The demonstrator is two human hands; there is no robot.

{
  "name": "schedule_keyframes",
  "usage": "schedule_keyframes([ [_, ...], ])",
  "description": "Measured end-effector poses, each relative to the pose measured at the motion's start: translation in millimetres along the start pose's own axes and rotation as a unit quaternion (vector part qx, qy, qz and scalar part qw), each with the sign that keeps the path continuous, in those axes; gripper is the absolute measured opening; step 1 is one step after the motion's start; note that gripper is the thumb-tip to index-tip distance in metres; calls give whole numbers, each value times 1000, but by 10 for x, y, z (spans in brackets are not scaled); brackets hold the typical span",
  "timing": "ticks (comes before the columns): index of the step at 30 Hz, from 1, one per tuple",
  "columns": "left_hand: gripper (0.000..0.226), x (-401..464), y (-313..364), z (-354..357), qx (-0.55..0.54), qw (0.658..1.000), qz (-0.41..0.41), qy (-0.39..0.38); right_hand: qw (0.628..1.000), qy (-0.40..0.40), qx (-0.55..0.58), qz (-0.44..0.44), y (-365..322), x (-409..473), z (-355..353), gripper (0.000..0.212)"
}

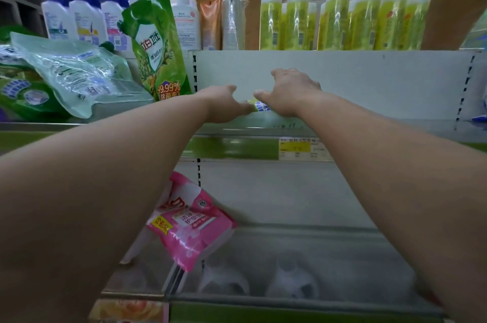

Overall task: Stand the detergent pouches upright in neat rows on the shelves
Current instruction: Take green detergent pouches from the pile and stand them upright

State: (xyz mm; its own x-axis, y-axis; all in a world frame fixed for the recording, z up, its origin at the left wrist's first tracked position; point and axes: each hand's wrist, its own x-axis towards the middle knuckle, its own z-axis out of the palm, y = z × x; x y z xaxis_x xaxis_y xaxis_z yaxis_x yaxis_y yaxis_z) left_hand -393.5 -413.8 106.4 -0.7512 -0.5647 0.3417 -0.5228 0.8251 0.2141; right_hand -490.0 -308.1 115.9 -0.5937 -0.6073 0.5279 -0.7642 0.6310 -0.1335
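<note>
On the middle shelf (369, 122), both hands reach in side by side toward the pale back panel. Between the left hand (226, 104) and the right hand (290, 93) only a sliver of a flat-lying pouch (259, 105) shows, yellow-green with a blue and white label; the fingers of both hands curl down onto it, but whether they actually grip it cannot be told, since the hands cover most of it. Left of the hands one green detergent pouch (155, 46) stands upright, leaning slightly. Further left a clear pale-green pouch (76, 72) lies tilted over a darker green pouch (23, 93), which is cut off by the frame edge. Above, the top shelf carries white bottles with blue caps (79, 14), a white pump bottle (185, 14), two wrapped bottles (221, 17) and a row of yellow-green bottles (342, 19). Below, a pink pouch (189, 220) lies slanted on the lower shelf (329, 256), partly hidden by the left forearm. A yellow price tag (295, 147) on the shelf edge is too blurred to read, and two whitish shapes at the bottom are unclear.
</note>
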Motion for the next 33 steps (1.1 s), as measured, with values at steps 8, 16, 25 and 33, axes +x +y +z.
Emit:
schedule_keyframes([
  [8, 88, 77, -83, -11, -59, 996, -3, -73, 998, -56, -6, -11, 54, 245, 21, 60],
  [16, 101, 135, -59, 45, -50, 994, -2, -100, 995, -96, -26, -27, 217, 315, -46, 62],
  [25, 99, 102, -17, 68, 11, 996, -1, -93, 989, -147, -19, -11, 282, 274, 13, 63],
  [33, 100, 77, 3, 60, 32, 996, -1, -80, 990, -140, -16, -2, 286, 198, 5, 59],
])
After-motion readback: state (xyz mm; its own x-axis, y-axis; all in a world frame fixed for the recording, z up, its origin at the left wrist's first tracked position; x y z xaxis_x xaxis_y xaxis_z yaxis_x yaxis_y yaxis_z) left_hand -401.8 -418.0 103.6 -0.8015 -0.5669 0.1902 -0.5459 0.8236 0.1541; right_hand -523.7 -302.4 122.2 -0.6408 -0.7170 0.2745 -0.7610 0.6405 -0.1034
